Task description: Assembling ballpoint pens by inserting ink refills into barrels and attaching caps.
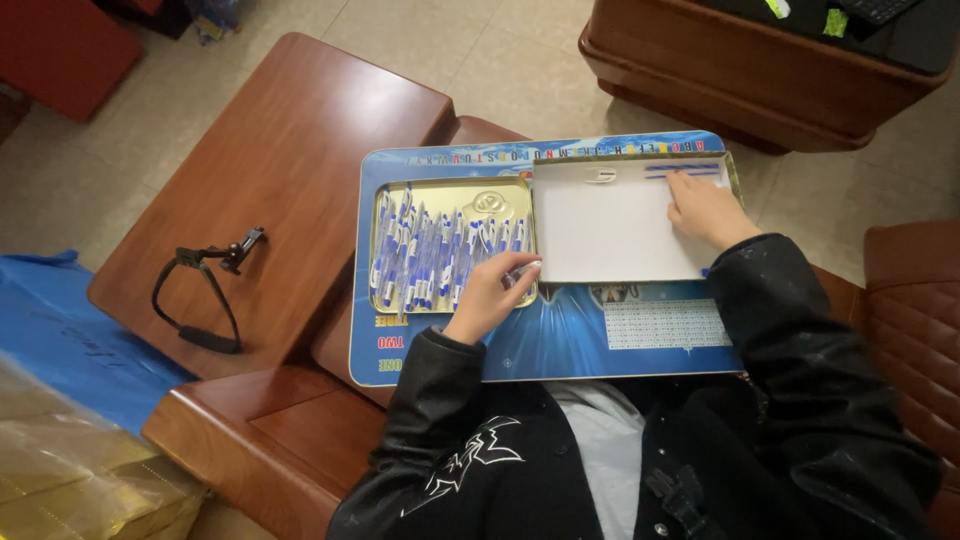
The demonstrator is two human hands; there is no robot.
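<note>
Board: While the person sat low in the frame, a flat blue printed lap board (560, 335) lay across the lap at centre, seemingly so both trays stayed level and within reach.
Left hand: the left hand (487, 298), at centre frame, had its fingertips pinched together on one small blue-and-white pen (522, 272), held at the lower right corner of the gold tray, right by the white box's near edge.
Right hand: the right hand (706, 208), at upper right, pressed flat with fingers together on the inside of the shallow white cardboard box (610, 225), probably to keep it from sliding; it gripped nothing.
Pens: a heap of slim blue-and-white pens (430, 255) filled the shallow gold metal tray (490, 200), lying mostly lengthwise and overlapping.
Sorted pens: two or three blue pens (682, 170) lay in a neat row along the box's far edge, though the view was too small to count them surely.
Aside: a black strap with a clip mount (205, 290) rested on the brown wooden side table (290, 150) at left, well apart from the hands.
</note>
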